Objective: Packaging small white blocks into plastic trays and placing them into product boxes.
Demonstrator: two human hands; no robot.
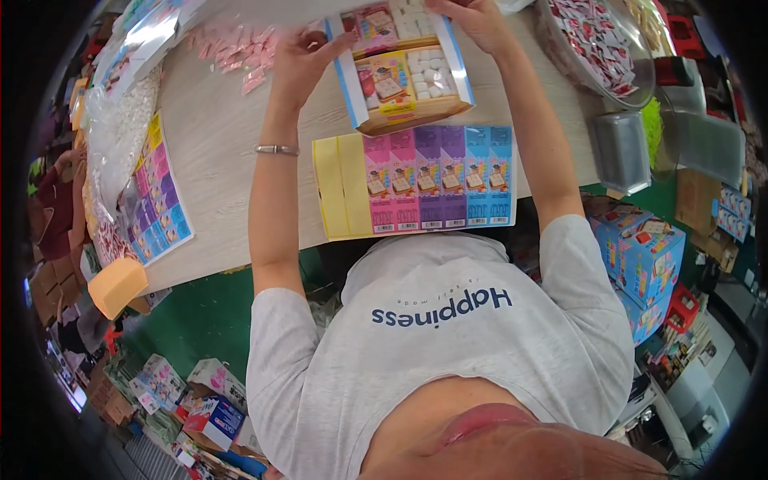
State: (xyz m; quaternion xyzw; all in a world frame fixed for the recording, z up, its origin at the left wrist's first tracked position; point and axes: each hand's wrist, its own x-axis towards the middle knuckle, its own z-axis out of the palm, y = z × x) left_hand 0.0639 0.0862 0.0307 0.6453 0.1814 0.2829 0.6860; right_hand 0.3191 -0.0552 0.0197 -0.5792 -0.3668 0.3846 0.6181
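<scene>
Head view of a packing table. An open display carton (404,68) with blue-and-white walls lies at the far centre of the pale wooden table (212,152), tilted a little toward the person. The left hand (300,52) rests its curled fingers on the carton's far-left corner; the right hand (476,18) grips the far-right rim, fingers folded over the edge. Neither hand is spread wide.

Inside the carton: white cube-shaped sweets (432,72) fill the right half, too many and too small to count, and two printed packets (386,84) lie in the left half.

Just near of the carton lies one flat row of small boxes (416,180): two yellow, two pink, two purple, two blue, eight in all. A second, similar multicoloured sheet (156,200) lies at the left edge. One heap of pink wrapped sweets (240,52) sits far left; one clear bowl of red-and-white sweets (596,44) far right; one lidded plastic tub (622,150) beside it.

Risk, as judged: the tilted carton, held only at its far corners, may tip and spill loose cubes onto the boxes below.
</scene>
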